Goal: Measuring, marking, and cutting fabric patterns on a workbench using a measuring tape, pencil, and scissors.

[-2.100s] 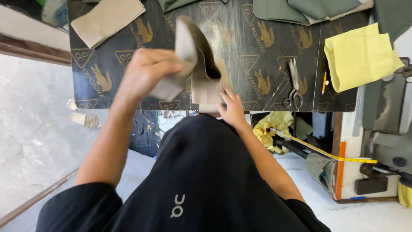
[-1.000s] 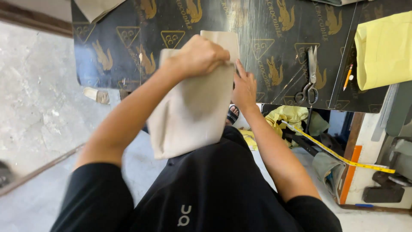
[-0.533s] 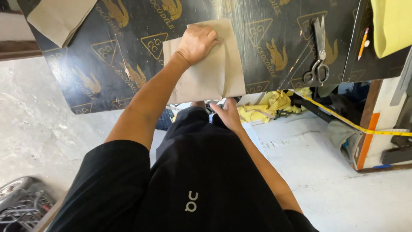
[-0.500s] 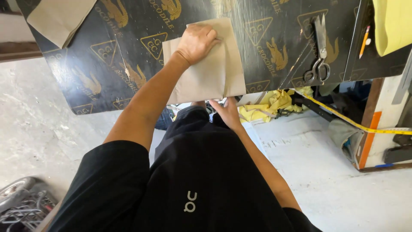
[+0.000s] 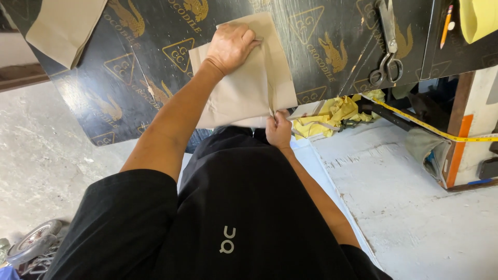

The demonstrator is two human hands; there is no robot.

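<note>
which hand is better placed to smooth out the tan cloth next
Left, probably. The left hand lies flat on the tan cloth on the table, while the right hand pinches its near edge.

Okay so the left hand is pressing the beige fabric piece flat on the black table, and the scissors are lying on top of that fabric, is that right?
Not quite. In the head view the scissors lie on the bare black table, well right of the beige fabric piece. The left hand does press it flat.

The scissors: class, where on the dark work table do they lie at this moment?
In the head view the scissors lie at the upper right of the dark table, right of the beige fabric piece, left of the pencil.
</note>
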